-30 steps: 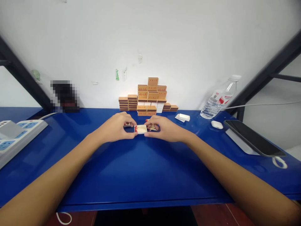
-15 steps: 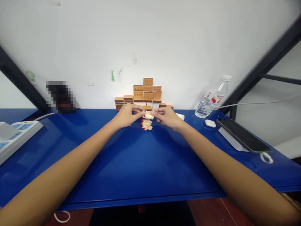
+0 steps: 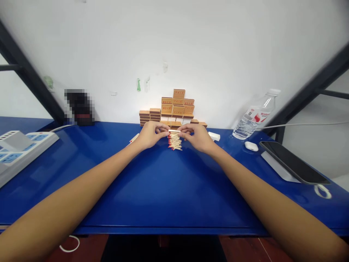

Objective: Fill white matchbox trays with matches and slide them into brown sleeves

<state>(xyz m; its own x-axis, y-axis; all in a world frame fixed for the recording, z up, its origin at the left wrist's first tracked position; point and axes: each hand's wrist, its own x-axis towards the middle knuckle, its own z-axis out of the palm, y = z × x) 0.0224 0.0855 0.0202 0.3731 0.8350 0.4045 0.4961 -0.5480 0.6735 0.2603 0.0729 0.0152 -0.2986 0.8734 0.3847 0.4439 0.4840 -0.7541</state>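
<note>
My left hand (image 3: 152, 134) and my right hand (image 3: 198, 136) pinch the two ends of a small white matchbox tray (image 3: 174, 130) between thumbs and fingers. The tray is tilted, so mostly a thin white edge shows. Directly below it, on the blue table, lies a loose pile of matches (image 3: 176, 142) with red heads mostly to the left. Whether any matches remain inside the tray is hidden. Behind my hands, orange-brown matchboxes (image 3: 178, 110) stand stacked against the wall, with a lower stack of matchboxes (image 3: 155, 113) on their left.
Near my left wrist lies a small white tray with red-tipped matches (image 3: 134, 138). A white box (image 3: 214, 136) sits beyond my right hand. Farther right are a water bottle (image 3: 255, 116), an earphone case (image 3: 251, 146) and a phone (image 3: 294, 162). At left is a power strip (image 3: 32, 143).
The matchbox tray has tipped over in my hands; its matches showed on top before, and now its edge shows above the pile. The view has shifted slightly left.
</note>
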